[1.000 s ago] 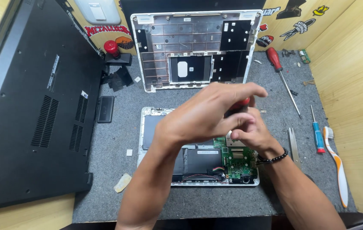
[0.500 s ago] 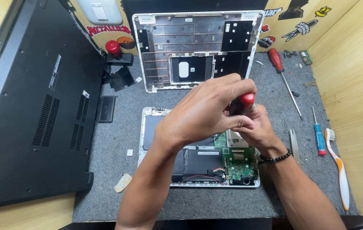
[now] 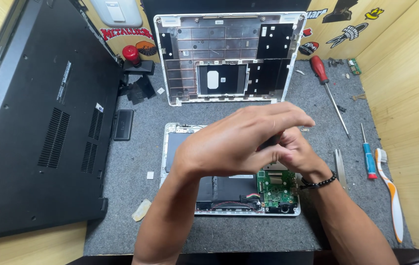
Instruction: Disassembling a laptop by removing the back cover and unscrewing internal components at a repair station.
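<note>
A small white laptop base (image 3: 171, 147) lies open on the grey mat (image 3: 121, 206), showing a black battery (image 3: 222, 189) and a green circuit board (image 3: 276, 189). Both my hands hover over its right half. My left hand (image 3: 234, 145) curls over the top of a screwdriver, hiding its handle. Only a dark piece of the screwdriver (image 3: 269, 143) shows between the hands. My right hand (image 3: 295, 154), with a bead bracelet at the wrist, grips the tool lower down, just above the circuit board. The tip is hidden.
A white laptop cover (image 3: 229, 54) lies inside-up at the back. A large black laptop (image 3: 37, 127) lies underside-up on the left. At the right lie a red-handled screwdriver (image 3: 325, 78), tweezers (image 3: 339, 167), a blue screwdriver (image 3: 368, 157) and a toothbrush (image 3: 391, 196). A wooden wall stands at the right.
My left hand's fingers have closed over the screwdriver's red handle, which showed half a second ago and is now covered. Both hands stay over the same spot.
</note>
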